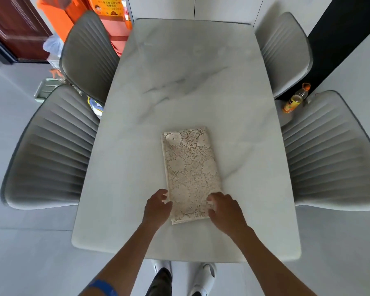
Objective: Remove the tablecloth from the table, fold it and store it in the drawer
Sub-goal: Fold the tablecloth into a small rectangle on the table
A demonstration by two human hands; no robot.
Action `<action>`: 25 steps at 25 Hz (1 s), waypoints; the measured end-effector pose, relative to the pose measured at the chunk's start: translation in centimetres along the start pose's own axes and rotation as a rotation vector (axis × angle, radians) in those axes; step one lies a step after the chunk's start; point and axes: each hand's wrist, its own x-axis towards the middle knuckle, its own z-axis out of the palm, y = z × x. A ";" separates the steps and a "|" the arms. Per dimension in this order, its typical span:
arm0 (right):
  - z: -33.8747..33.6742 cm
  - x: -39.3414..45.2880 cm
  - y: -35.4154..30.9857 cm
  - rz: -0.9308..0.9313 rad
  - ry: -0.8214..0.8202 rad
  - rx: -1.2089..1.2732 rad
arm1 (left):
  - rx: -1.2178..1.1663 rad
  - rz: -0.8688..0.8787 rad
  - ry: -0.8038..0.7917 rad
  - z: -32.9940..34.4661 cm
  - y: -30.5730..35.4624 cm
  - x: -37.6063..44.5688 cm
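Observation:
The cream lace tablecloth (190, 169) lies folded into a narrow rectangle on the white marble table (179, 82), near the front edge. My left hand (157, 207) is at the cloth's near left edge, fingers loosely curled, and holds nothing that I can see. My right hand (224, 207) rests on the near right corner of the cloth, its fingers bent over the edge. No drawer is in view.
Four grey padded chairs stand round the table, two on the left (51, 146) and two on the right (329, 150). A yellow drink bottle (294, 99) stands between the right chairs. Orange bags (77, 13) sit at the back left.

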 end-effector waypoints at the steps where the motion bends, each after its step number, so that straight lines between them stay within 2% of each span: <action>1: -0.2 0.8 -0.2 0.033 -0.011 0.012 | -0.012 -0.026 -0.003 0.5 0.3 0.4; 3: 0.3 1.8 -0.6 0.113 -0.038 0.061 | -0.045 -0.062 0.009 1.6 0.4 1.0; 7: 2.0 2.7 0.5 0.334 -0.052 0.183 | -0.071 -0.101 0.168 2.8 -0.8 1.4; 10: 2.4 3.0 1.3 0.451 -0.044 0.284 | -0.086 -0.146 0.163 3.1 -1.6 0.9; 15: 1.1 4.6 3.3 0.409 -0.029 0.252 | -0.094 -0.188 0.236 4.5 -1.2 0.3; 19: 0.1 6.4 4.3 0.362 -0.033 0.357 | -0.092 -0.143 0.341 5.4 0.3 0.3; 22: -0.5 8.3 4.8 0.319 -0.103 0.510 | -0.109 -0.107 0.311 5.5 0.4 0.1; 25: -0.4 7.8 6.1 0.268 -0.164 0.465 | -0.123 -0.069 0.217 4.5 -0.3 0.4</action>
